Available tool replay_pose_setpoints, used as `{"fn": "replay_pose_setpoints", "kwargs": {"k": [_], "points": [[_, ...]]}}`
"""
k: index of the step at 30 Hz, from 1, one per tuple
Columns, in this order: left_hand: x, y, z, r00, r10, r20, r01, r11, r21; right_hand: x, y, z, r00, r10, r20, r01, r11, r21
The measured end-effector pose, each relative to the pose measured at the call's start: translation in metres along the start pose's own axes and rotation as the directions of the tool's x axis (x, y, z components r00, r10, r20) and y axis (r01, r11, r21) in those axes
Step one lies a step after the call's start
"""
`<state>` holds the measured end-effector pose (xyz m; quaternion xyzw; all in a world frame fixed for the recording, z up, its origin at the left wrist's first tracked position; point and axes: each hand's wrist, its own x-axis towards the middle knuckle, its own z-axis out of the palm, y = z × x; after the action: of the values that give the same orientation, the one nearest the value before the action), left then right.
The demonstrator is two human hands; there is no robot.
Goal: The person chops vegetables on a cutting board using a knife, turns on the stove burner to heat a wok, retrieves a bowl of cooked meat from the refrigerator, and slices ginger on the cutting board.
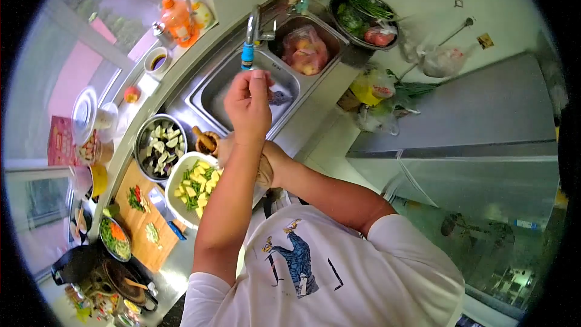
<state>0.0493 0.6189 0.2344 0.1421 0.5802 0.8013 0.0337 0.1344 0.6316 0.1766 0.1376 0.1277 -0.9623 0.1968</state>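
Left hand [249,102] nearest: fingers curled into a fist, thumb on top, above the sink basin [213,95], just short of the blue-tipped faucet [248,54]. Right hand [277,156] lower, crossing behind left forearm, against a brownish cloth [264,174]; its grip is hidden, cannot tell. White bowl [171,191] of chopped vegetables beside the forearm. Beyond: bagged produce [304,49] in second basin.

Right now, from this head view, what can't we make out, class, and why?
Head view: how the right hand is placed; the left forearm covers it.
Head view: what, if anything, the left hand holds; its curled grip hides the palm.
Head view: the packet's lettering; too small.
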Motion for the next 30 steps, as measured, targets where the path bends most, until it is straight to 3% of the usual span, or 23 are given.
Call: {"fn": "replay_pose_setpoints", "kwargs": {"k": [1, 2, 3, 4, 5, 6, 7, 8, 10, 11, 12, 13, 16, 17, 19, 20, 22, 24, 26, 27, 28, 29, 30], "points": [[-0.005, -0.001, 0.000, 0.999, 0.051, 0.013, -0.051, 0.996, 0.069, 0.000, -0.010, 0.015, 0.997, -0.067, 0.035, 0.071, 0.985, -0.158], [-0.012, -0.001, -0.002, 0.994, 0.101, 0.030, -0.105, 0.985, 0.139, 0.003, -0.019, 0.003, 0.996, -0.083, 0.036, 0.088, 0.984, -0.154], [-0.022, -0.007, -0.002, 0.993, 0.114, -0.003, -0.112, 0.982, 0.155, 0.008, -0.029, -0.018, 0.978, -0.192, -0.077, 0.184, 0.978, -0.100], [-0.032, -0.006, -0.009, 0.996, 0.019, 0.084, -0.035, 0.982, 0.186, 0.001, -0.042, -0.017, 0.968, -0.220, -0.117, 0.215, 0.975, -0.058], [-0.035, -0.013, -0.017, 0.953, 0.171, 0.252, -0.262, 0.882, 0.392, -0.005, -0.056, -0.017, 0.956, -0.248, -0.156, 0.248, 0.969, -0.018], [-0.040, -0.021, -0.022, 0.859, 0.266, 0.438, -0.485, 0.696, 0.529, -0.011, -0.063, -0.017, 0.892, -0.412, -0.187, 0.370, 0.902, -0.223], [-0.049, -0.026, -0.023, 0.856, 0.262, 0.445, -0.487, 0.696, 0.527, -0.008, -0.068, -0.038, 0.895, -0.389, -0.216, 0.328, 0.905, -0.273], [-0.059, -0.030, -0.023, 0.917, 0.119, 0.380, -0.294, 0.847, 0.444, -0.005, -0.071, -0.058, 0.897, -0.370, -0.242, 0.286, 0.903, -0.322], [-0.068, -0.032, -0.030, 0.944, -0.031, 0.330, -0.086, 0.938, 0.335, 0.000, -0.061, -0.052, 0.945, -0.178, -0.274, 0.173, 0.984, -0.043], [-0.067, -0.032, -0.039, 0.937, -0.055, 0.346, -0.118, 0.880, 0.461, -0.008, -0.060, -0.049, 0.985, -0.097, -0.145, 0.099, 0.995, 0.001], [-0.067, -0.032, -0.047, 0.931, -0.083, 0.355, -0.149, 0.803, 0.578, -0.019, -0.063, -0.023, 0.988, -0.062, -0.140, 0.057, 0.998, -0.041], [-0.070, -0.040, -0.051, 0.966, -0.139, 0.218, -0.013, 0.815, 0.579, -0.016, -0.061, -0.023, 0.996, -0.060, -0.067, 0.053, 0.993, -0.104], [-0.072, -0.066, -0.064, 0.983, -0.114, 0.146, -0.026, 0.696, 0.718, -0.003, -0.070, -0.050, 0.997, 0.019, 0.073, -0.002, 0.976, -0.218], [-0.074, -0.075, -0.066, 0.984, -0.106, 0.143, -0.031, 0.691, 0.722, 0.000, -0.074, -0.061, 0.998, 0.060, 0.003, -0.052, 0.889, -0.454], [-0.081, -0.092, -0.069, 0.946, -0.319, 0.060, 0.165, 0.632, 0.757, -0.003, -0.088, -0.062, 0.993, 0.042, -0.106, -0.110, 0.606, -0.787], [-0.085, -0.107, -0.071, 0.954, -0.291, 0.076, 0.117, 0.591, 0.798, -0.005, -0.102, -0.068, 0.994, 0.047, -0.100, -0.108, 0.606, -0.788], [-0.092, -0.124, -0.068, 0.976, -0.183, 0.121, -0.019, 0.480, 0.877, -0.008, -0.132, -0.086, 0.982, 0.022, -0.186, -0.174, 0.476, -0.862], [-0.100, -0.156, -0.076, 0.956, -0.247, 0.159, -0.074, 0.322, 0.944, -0.008, -0.168, -0.114, 0.967, 0.004, -0.255, -0.228, 0.457, -0.859], [-0.117, -0.195, -0.090, 0.896, -0.443, 0.038, -0.018, 0.050, 0.999, -0.010, -0.205, -0.149, 0.953, -0.216, -0.212, -0.104, 0.423, -0.900], [-0.119, -0.199, -0.082, 0.913, -0.406, 0.030, -0.017, 0.035, 0.999, -0.013, -0.229, -0.161, 0.940, -0.259, -0.221, -0.140, 0.298, -0.944], [-0.122, -0.199, -0.076, 0.927, -0.373, 0.024, -0.019, 0.016, 1.000, -0.014, -0.253, -0.178, 0.941, -0.256, -0.223, -0.140, 0.307, -0.941], [-0.131, -0.215, -0.083, 0.932, -0.363, -0.009, -0.020, -0.078, 0.997, -0.016, -0.275, -0.204, 0.936, -0.259, -0.236, -0.174, 0.241, -0.955], [-0.130, -0.214, -0.075, 0.924, -0.378, -0.059, 0.033, -0.076, 0.997, -0.024, -0.290, -0.223, 0.932, -0.257, -0.257, -0.215, 0.183, -0.959]]}}
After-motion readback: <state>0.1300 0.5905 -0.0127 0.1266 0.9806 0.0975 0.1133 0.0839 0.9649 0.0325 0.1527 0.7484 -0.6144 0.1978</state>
